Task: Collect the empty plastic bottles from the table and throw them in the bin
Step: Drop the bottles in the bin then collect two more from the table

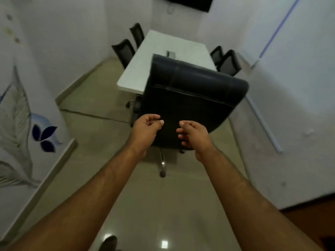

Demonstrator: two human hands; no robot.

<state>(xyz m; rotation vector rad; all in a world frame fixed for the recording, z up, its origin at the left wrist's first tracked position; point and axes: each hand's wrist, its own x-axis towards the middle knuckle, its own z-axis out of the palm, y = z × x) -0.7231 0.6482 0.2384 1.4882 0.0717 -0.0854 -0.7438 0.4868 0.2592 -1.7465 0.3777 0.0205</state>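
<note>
Now | L hand (145, 131) + R hand (194, 135) half-curled, empty | table (174, 51) beyond chair (190, 98)

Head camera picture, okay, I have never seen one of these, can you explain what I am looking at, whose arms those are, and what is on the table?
This is a single wide-angle picture from a camera worn on a person's head, looking forward and down. There is no machine here: the two bare arms reaching out belong to the wearer. The left hand and the right hand are loosely curled and hold nothing. Just beyond them is the back of a large black office chair, pushed up to the near end of a long white table. Smaller black chairs stand along both sides. On the table I can make out only a small grey object, too blurred to identify. No bottles or bin are visible.
</note>
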